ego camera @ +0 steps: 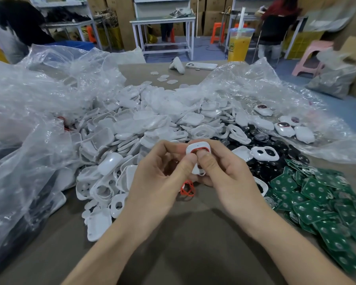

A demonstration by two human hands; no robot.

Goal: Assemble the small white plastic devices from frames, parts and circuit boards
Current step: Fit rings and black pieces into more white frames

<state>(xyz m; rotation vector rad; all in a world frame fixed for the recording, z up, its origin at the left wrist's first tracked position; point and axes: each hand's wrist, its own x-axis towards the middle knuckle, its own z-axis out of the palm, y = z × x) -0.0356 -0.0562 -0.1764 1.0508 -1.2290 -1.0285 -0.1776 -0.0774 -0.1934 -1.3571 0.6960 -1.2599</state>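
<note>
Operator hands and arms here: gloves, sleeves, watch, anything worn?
Nothing worn shows. Both bare: left hand and right hand, no gloves, rings or tape. Also left forearm and right forearm, bare to the frame edge, no sleeves, watch or wrist strap.

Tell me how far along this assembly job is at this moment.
Done: a few finished devices lie far right on the plastic sheet. In hand: left hand and right hand grip a white frame, thumbs on its red insert. Left: a heap of white shells and green circuit boards, so mostly undone.
</note>
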